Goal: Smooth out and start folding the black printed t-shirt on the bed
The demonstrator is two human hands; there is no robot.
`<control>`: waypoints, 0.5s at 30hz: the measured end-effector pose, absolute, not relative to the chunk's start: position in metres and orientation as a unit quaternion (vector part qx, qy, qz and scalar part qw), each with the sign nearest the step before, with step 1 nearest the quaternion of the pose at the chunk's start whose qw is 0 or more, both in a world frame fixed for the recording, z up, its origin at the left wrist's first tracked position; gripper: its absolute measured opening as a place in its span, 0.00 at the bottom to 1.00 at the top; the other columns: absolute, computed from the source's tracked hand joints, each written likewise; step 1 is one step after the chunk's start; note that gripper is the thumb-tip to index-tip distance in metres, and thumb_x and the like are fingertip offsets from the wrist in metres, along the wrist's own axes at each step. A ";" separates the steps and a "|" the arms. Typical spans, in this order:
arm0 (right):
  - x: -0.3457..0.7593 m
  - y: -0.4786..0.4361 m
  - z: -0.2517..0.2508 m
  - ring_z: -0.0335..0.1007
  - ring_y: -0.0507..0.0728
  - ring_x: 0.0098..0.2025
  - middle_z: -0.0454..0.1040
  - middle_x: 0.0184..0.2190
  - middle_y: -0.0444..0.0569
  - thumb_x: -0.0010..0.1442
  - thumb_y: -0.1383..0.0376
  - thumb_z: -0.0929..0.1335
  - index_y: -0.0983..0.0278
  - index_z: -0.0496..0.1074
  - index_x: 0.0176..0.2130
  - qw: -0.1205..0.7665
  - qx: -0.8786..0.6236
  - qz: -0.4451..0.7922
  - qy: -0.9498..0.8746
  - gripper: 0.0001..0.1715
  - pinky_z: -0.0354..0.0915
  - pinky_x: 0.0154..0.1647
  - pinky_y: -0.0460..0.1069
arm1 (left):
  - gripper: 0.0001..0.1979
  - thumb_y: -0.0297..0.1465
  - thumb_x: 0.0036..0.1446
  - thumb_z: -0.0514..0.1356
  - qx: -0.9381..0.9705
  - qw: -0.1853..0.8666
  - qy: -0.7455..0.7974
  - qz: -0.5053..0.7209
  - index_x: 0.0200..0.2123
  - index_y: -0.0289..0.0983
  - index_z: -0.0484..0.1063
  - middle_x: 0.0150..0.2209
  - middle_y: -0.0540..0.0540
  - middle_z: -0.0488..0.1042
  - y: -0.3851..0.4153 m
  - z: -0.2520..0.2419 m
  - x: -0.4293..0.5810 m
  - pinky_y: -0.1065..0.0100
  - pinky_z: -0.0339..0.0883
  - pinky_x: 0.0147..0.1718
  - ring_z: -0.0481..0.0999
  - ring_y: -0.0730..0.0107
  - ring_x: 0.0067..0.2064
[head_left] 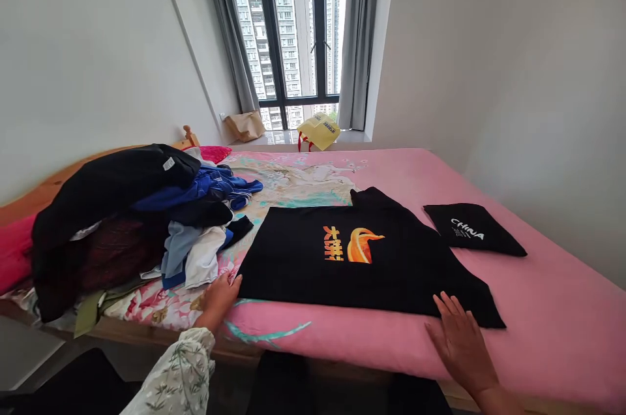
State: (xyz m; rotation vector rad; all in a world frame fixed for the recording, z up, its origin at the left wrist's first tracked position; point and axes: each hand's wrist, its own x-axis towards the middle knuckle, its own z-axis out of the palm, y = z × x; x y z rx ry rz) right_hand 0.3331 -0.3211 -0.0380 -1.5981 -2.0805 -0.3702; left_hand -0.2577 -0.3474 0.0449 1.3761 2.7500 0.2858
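A black T-shirt (293, 271) lies spread sideways on the bed, its hem to the left and its collar to the right. An orange and yellow print with Chinese characters shows on its front. At the near corner of the hem, my left hand (218, 301) has its fingers closed on the fabric edge. My right hand (462, 340) lies open with fingers spread, its fingertips on the shirt's near edge by the sleeve. Farther right rests a folded black garment (474, 248) with white "CHINA" lettering.
A tall heap of clothes (122, 183) covers the bed's left side. The bed (381, 350) has a pink floral sheet, and its front edge runs below my hands. A yellow bag (320, 131) and a brown paper bag (246, 126) sit by the window.
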 end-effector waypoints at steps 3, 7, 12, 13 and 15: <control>0.336 -0.319 -0.043 0.47 0.66 0.65 0.56 0.62 0.60 0.61 0.51 0.54 0.68 0.55 0.60 0.253 -0.589 -0.123 -0.757 0.36 0.48 0.61 0.63 | 0.31 0.52 0.55 0.45 0.434 0.037 0.896 0.093 0.46 0.31 0.67 0.41 0.32 0.76 -0.339 0.046 -0.258 0.51 0.62 0.44 0.74 0.44 0.45; 0.338 -0.315 -0.047 0.51 0.65 0.63 0.60 0.59 0.59 0.60 0.54 0.56 0.69 0.58 0.58 0.271 -0.581 -0.117 -0.758 0.33 0.48 0.62 0.62 | 0.30 0.50 0.54 0.47 0.454 0.042 0.884 0.102 0.48 0.32 0.66 0.40 0.34 0.76 -0.347 0.047 -0.256 0.53 0.64 0.43 0.75 0.47 0.43; 0.340 -0.313 -0.035 0.55 0.61 0.61 0.64 0.57 0.56 0.57 0.64 0.58 0.68 0.64 0.54 0.248 -0.575 -0.123 -0.770 0.26 0.49 0.61 0.61 | 0.26 0.33 0.49 0.51 0.587 0.038 0.799 0.128 0.54 0.38 0.63 0.48 0.43 0.72 -0.379 0.038 -0.271 0.61 0.60 0.53 0.71 0.61 0.51; 0.343 -0.313 -0.030 0.55 0.60 0.61 0.65 0.57 0.55 0.56 0.67 0.57 0.67 0.64 0.54 0.231 -0.575 -0.120 -0.775 0.26 0.48 0.62 0.61 | 0.26 0.32 0.48 0.51 0.650 0.002 0.748 0.133 0.53 0.38 0.66 0.49 0.42 0.72 -0.383 0.032 -0.277 0.59 0.59 0.55 0.70 0.59 0.52; 0.354 -0.311 -0.017 0.54 0.59 0.62 0.65 0.57 0.51 0.54 0.71 0.57 0.64 0.65 0.54 0.190 -0.575 -0.113 -0.787 0.28 0.44 0.63 0.61 | 0.24 0.32 0.49 0.51 0.720 -0.058 0.675 0.149 0.50 0.39 0.69 0.53 0.40 0.69 -0.386 0.019 -0.290 0.57 0.58 0.56 0.67 0.56 0.55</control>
